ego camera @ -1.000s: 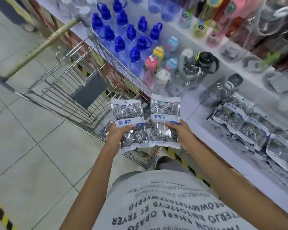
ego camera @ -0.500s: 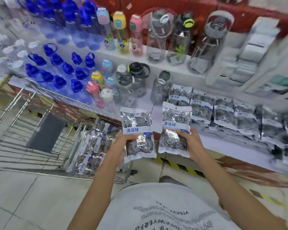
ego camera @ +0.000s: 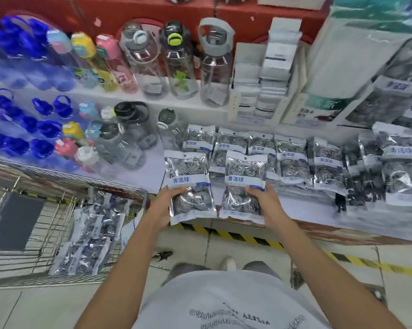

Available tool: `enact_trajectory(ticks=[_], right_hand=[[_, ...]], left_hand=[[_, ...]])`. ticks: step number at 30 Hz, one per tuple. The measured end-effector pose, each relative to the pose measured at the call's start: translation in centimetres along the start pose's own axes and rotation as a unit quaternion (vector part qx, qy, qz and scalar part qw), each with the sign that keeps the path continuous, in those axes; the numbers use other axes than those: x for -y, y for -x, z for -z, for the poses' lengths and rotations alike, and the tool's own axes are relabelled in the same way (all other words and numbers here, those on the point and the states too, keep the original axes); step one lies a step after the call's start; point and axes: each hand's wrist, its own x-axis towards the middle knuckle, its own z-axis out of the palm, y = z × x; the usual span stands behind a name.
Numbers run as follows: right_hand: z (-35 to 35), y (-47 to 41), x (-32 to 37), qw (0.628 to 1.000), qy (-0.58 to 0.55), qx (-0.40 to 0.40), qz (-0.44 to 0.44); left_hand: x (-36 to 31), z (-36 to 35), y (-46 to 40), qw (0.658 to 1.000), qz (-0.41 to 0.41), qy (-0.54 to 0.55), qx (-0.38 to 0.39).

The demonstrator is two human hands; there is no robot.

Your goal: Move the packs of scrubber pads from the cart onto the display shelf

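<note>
My left hand (ego camera: 164, 205) grips a clear pack of steel scrubber pads with a blue label, the left pack (ego camera: 188, 179), by its lower left side. A matching right pack (ego camera: 244, 176) is gripped by my right hand (ego camera: 269, 205) at its lower right. Both packs hang upright, side by side, over the front edge of the white display shelf (ego camera: 152, 179). A row of packs (ego camera: 292, 160) lies on the shelf just behind them. The wire cart (ego camera: 48, 224) at lower left holds several more packs (ego camera: 91, 236).
Water bottles (ego camera: 138, 60) with blue, grey and coloured lids crowd the shelf's left and upper tier. White boxes (ego camera: 269, 74) stand at the back right. More scrubber packs (ego camera: 399, 167) pile at far right. A yellow-black striped strip (ego camera: 233, 236) marks the floor below the shelf.
My view and body have swung right from the cart toward the shelf. Both hands have carried their packs up to the shelf's front edge.
</note>
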Motion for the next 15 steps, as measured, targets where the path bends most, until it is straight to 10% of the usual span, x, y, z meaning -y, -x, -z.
enact_trajectory(ticks=[15], right_hand=[[-1.7,-9.9,4.1,0.997,0.054,-0.035,-0.039]], left_hand=[[-5.8,-4.6,-10.9,0.996,-0.03,-0.072,-0.033]])
